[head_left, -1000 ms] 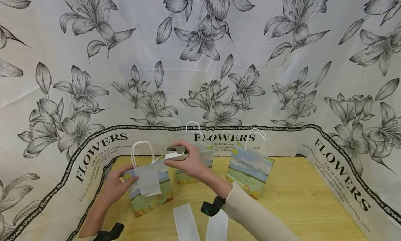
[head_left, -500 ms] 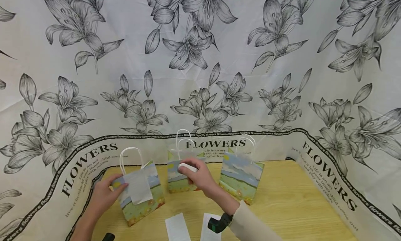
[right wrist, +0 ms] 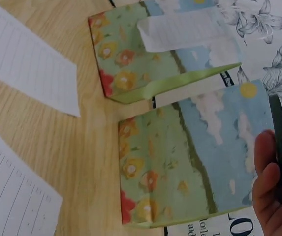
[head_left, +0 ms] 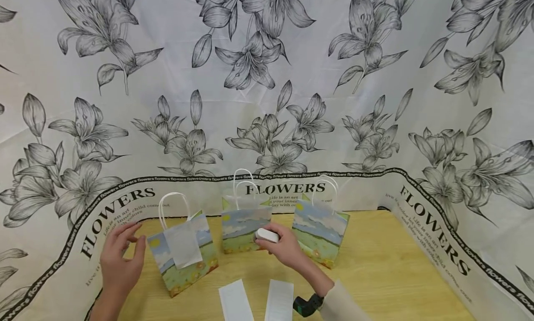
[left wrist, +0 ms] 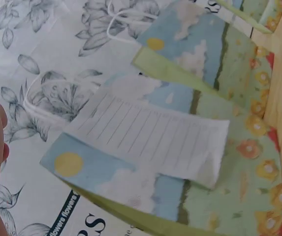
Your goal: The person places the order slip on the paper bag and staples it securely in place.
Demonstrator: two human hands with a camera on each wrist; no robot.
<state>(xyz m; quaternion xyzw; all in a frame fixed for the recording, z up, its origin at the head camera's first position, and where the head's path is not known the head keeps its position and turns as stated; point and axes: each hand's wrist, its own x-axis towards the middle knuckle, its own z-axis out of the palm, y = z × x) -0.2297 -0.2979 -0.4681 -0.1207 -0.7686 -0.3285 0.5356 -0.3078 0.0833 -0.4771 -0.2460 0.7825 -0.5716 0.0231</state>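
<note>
A small paper gift bag point(head_left: 204, 251) with a meadow-and-sky print stands at the left of the table, its white handles up. A lined paper slip point(head_left: 183, 244) hangs on its front from near the top edge; what fixes it cannot be seen. My left hand point(head_left: 121, 265) is off the bag, just to its left, fingers loosely bent and holding nothing. In my right hand point(head_left: 288, 249) I hold a small stapler point(head_left: 267, 235), white on one side and dark in the right wrist view, before the middle bag point(head_left: 242, 228).
A third matching bag point(head_left: 321, 228) stands to the right. Two loose lined slips, a left slip point(head_left: 236, 300) and a right slip point(head_left: 280, 300), lie at the front of the wooden table point(head_left: 396, 265). A flower-printed cloth point(head_left: 267, 140) hangs behind and round the sides.
My left hand has let go of the left bag and moved left. The right hand has carried the stapler away from that bag, rightward and down, past the middle bag's front.
</note>
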